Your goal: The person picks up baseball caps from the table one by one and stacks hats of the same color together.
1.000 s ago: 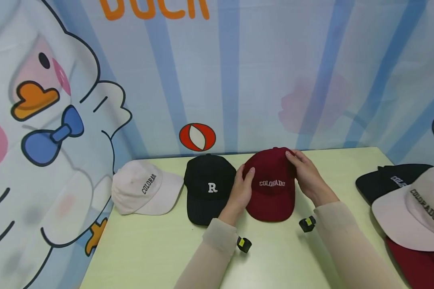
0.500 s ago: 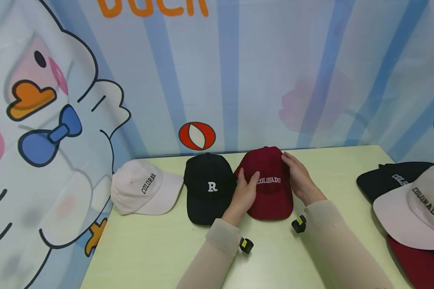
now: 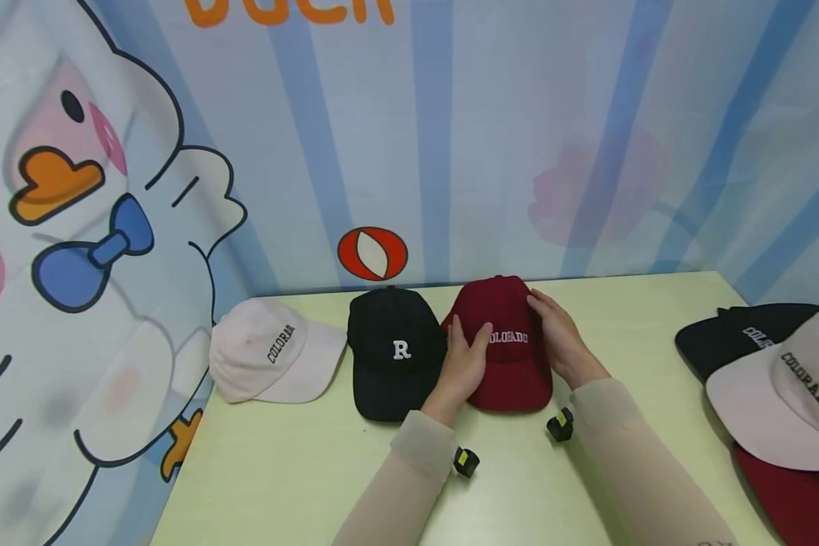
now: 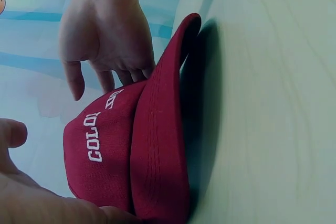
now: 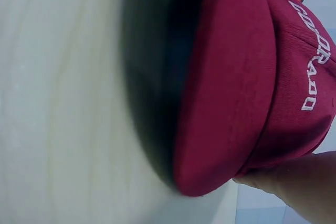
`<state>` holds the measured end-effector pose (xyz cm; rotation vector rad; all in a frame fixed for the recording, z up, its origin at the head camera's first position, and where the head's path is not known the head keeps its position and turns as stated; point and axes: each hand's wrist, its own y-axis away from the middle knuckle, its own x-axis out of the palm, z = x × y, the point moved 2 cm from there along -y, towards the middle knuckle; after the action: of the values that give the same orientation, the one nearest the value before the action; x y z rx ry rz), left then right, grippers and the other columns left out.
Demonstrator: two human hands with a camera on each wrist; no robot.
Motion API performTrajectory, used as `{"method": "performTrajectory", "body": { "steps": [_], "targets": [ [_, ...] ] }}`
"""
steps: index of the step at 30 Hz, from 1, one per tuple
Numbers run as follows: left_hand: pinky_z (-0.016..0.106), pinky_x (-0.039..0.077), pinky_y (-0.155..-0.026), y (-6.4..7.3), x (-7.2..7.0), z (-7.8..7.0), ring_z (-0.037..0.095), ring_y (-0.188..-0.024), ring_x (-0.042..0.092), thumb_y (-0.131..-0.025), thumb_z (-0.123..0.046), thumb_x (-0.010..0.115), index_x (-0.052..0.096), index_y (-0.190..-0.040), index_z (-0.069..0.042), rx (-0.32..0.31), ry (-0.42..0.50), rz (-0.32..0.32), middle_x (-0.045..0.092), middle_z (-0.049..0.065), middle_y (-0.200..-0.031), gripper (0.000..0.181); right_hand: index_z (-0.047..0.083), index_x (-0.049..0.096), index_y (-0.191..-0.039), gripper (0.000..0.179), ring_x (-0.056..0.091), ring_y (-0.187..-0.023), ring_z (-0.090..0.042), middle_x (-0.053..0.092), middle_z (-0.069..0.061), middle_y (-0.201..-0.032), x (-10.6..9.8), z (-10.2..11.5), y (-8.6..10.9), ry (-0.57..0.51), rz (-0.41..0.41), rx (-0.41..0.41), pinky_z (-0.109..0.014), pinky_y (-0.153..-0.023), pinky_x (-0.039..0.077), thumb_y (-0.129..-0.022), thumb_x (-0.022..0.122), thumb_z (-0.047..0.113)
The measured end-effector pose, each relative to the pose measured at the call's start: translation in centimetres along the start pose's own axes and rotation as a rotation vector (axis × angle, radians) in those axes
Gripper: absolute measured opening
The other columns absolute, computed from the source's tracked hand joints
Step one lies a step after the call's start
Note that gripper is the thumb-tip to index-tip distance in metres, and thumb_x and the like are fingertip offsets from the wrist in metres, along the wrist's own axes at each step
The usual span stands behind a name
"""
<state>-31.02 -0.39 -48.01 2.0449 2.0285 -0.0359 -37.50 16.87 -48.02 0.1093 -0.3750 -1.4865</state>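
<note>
In the head view a dark red baseball cap [image 3: 508,379] with white COLORADO lettering sits upright on the table, brim toward the front. My left hand [image 3: 462,368] lies along its left side, fingers extended, thumb overlapping the lettering in that view. In the left wrist view this thumb [image 4: 13,134] stands off the crown. At the opposite side of the cap is my right hand [image 3: 566,337], fingers straight beside the crown. The right wrist view shows the brim [image 5: 226,98] arching over its shadow. Immediately left stands a black cap [image 3: 392,387] bearing a white R.
A white cap [image 3: 246,356] lies at the row's left end, brim turned right. On the right, a white cap [image 3: 757,425] overlaps a black cap [image 3: 703,341] and a red cap [image 3: 778,493]. A printed fabric backdrop [image 3: 491,152] rises behind the table [image 3: 300,470].
The red cap has shifted slightly left, closer to the black cap. My right hand has moved left and loosened from the crown's edge; my left hand has slid slightly right over the cap's side.
</note>
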Motion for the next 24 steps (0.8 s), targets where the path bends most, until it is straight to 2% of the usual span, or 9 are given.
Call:
{"method": "performTrajectory", "body": {
  "steps": [19, 24],
  "targets": [
    [0.057, 0.015, -0.13, -0.48, -0.4, 0.02, 0.033, -0.161, 0.015, -0.104, -0.054, 0.048, 0.008, -0.168, -0.016, 0.031, -0.012, 0.009, 0.014, 0.011, -0.174, 0.085, 0.019, 0.018, -0.167, 0.06, 0.027, -0.157, -0.021, 0.026, -0.007, -0.172, 0.3, -0.85, -0.06, 0.045, -0.005, -0.009, -0.038, -0.13, 0.023, -0.113, 0.037, 0.035],
    [0.056, 0.017, -0.129, -0.56, -0.4, 0.23, 0.032, -0.161, 0.015, -0.105, -0.054, 0.048, 0.007, -0.168, -0.016, 0.051, -0.013, 0.013, 0.013, 0.01, -0.175, 0.085, 0.019, 0.021, -0.167, 0.06, 0.037, -0.149, -0.018, 0.031, -0.008, -0.168, 0.18, -1.01, 0.0, 0.048, -0.014, 0.003, -0.036, -0.125, 0.03, -0.112, 0.038, 0.036]
  ]
}}
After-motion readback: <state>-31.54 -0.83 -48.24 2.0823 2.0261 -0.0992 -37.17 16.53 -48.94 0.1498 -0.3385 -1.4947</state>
